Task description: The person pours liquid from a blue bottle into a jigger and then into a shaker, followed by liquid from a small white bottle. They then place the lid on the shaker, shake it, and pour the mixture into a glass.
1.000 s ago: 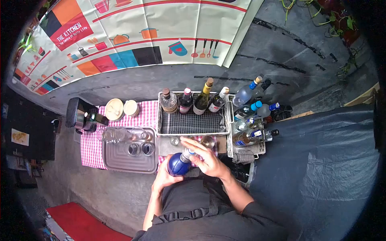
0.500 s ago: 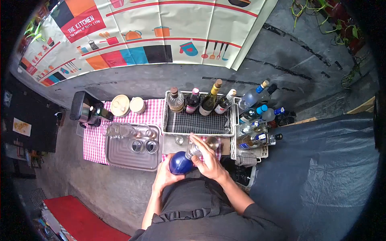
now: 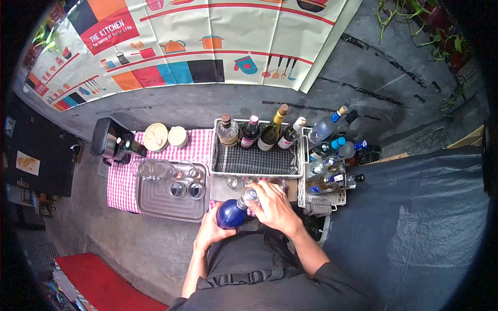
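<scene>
A deep blue, rounded bottle (image 3: 231, 215) is tilted in front of my body, its neck pointing up and to the right. My left hand (image 3: 209, 228) wraps round its base and side. The fingers of my right hand (image 3: 277, 210) curl about the pale cap (image 3: 250, 194) at the end of the neck, and they partly hide it. Just beyond the hands, a small clear glass (image 3: 231, 182) stands on the counter. More glassware behind my right fingers is mostly covered by them.
On the left, a tray (image 3: 150, 206) holds several glasses. A wire basket (image 3: 220, 172) with several bottles stands behind my hands. More bottles crowd a white rack (image 3: 340, 197) at the right. A black appliance (image 3: 106, 137) and two lidded jars (image 3: 155, 137) sit at back left.
My right hand's fingers, stretched out along the neck before, are now bent round the cap. The bottle has shifted slightly toward the left and nearer to me.
</scene>
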The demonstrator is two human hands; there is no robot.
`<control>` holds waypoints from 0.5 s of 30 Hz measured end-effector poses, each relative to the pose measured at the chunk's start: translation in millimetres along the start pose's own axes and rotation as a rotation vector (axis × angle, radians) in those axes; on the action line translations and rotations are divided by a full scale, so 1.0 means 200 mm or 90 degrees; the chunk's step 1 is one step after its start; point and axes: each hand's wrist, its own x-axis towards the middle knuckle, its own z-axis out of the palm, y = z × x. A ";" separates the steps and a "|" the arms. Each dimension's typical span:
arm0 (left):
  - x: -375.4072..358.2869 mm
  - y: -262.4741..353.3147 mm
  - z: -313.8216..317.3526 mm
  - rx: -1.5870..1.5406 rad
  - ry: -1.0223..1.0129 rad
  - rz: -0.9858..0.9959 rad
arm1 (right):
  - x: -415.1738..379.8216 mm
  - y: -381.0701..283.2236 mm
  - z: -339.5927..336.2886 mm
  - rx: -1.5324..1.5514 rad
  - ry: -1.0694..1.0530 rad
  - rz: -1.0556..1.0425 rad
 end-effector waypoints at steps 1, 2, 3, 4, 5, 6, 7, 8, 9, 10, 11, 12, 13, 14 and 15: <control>0.00 0.02 0.00 0.015 0.004 -0.009 | 0.01 0.00 0.01 -0.011 0.014 0.004; 0.00 0.03 -0.01 0.030 0.007 -0.018 | 0.01 0.00 0.02 -0.010 0.013 0.003; 0.00 0.04 -0.01 0.030 0.008 -0.018 | 0.02 -0.01 0.02 -0.024 0.021 0.005; 0.00 0.04 -0.01 0.024 0.014 -0.018 | 0.03 -0.01 0.02 -0.038 0.030 0.006; 0.00 0.05 -0.02 0.019 0.020 -0.019 | 0.04 -0.01 0.01 -0.038 0.029 0.005; 0.00 0.06 -0.02 0.018 0.021 -0.019 | 0.06 -0.02 0.00 -0.028 0.024 0.004; 0.01 0.08 -0.04 0.023 0.021 -0.024 | 0.08 -0.02 -0.01 -0.017 0.019 0.003; 0.02 0.10 -0.04 0.028 0.022 -0.029 | 0.10 -0.02 -0.02 -0.017 0.018 0.003; 0.03 0.11 -0.05 0.027 0.023 -0.028 | 0.13 -0.02 -0.02 -0.022 0.018 0.008; 0.04 0.12 -0.05 0.029 0.040 -0.020 | 0.15 -0.02 -0.03 -0.027 0.018 0.013; 0.04 0.12 -0.06 0.031 0.058 -0.012 | 0.19 -0.01 -0.04 -0.027 0.019 0.011; 0.05 0.09 -0.07 0.005 0.047 -0.015 | 0.23 0.01 -0.05 0.147 -0.007 0.045; 0.07 0.07 -0.08 0.006 0.048 -0.014 | 0.25 0.02 -0.04 0.322 -0.033 0.079; 0.09 0.07 -0.09 -0.060 0.025 0.018 | 0.25 0.09 0.09 0.685 0.000 0.049; 0.10 0.06 -0.10 -0.126 0.003 0.051 | 0.27 0.10 0.10 0.685 -0.001 0.048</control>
